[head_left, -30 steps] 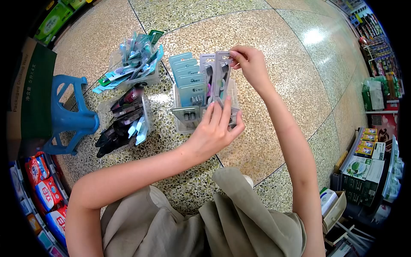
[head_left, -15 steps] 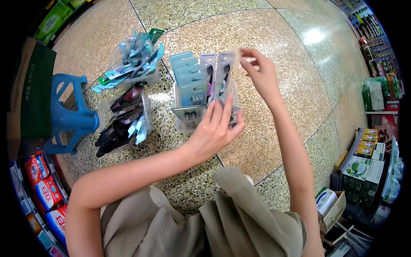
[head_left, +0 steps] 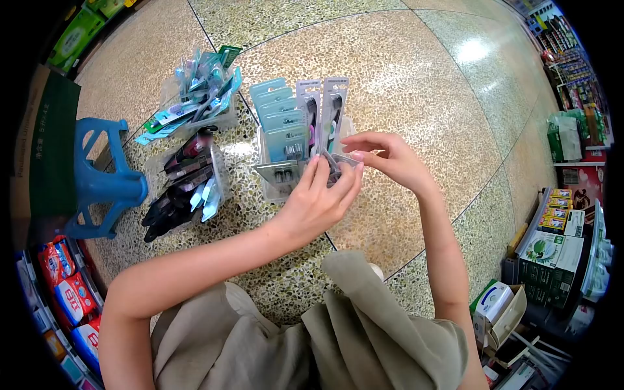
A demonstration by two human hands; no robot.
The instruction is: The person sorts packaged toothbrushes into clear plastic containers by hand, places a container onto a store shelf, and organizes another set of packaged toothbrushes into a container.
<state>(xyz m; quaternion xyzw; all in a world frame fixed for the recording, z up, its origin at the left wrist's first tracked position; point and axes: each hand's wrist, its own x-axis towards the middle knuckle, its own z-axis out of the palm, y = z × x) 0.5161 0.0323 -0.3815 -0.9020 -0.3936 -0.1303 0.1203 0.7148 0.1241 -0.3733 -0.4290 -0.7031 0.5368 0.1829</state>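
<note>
A clear plastic bin [head_left: 265,185] on the floor holds carded toothbrush packs. Light-blue packs [head_left: 285,133] stand in a row on its left. Two lilac-edged toothbrush packs [head_left: 335,107] with dark-bristled brushes lean upright on the right. My left hand [head_left: 318,198] reaches over the bin's front, its fingers closed on the lower end of a tilted grey toothbrush pack [head_left: 343,158]. From the right comes my right hand [head_left: 396,162], thumb and index finger apart, the thumb tip at that pack's edge. My fingers partly hide the bin's front right corner.
Behind on the left, another clear bin [head_left: 227,120] overflows with blue toothbrush packs. A bin of dark packs [head_left: 221,179] stands nearer. A blue plastic stool [head_left: 114,185] is at far left. Shelves with boxed goods [head_left: 552,253] line the right.
My right hand has come down from the top of the upright packs to the bin's front right. My left fingers have drawn closer together around the tilted pack.
</note>
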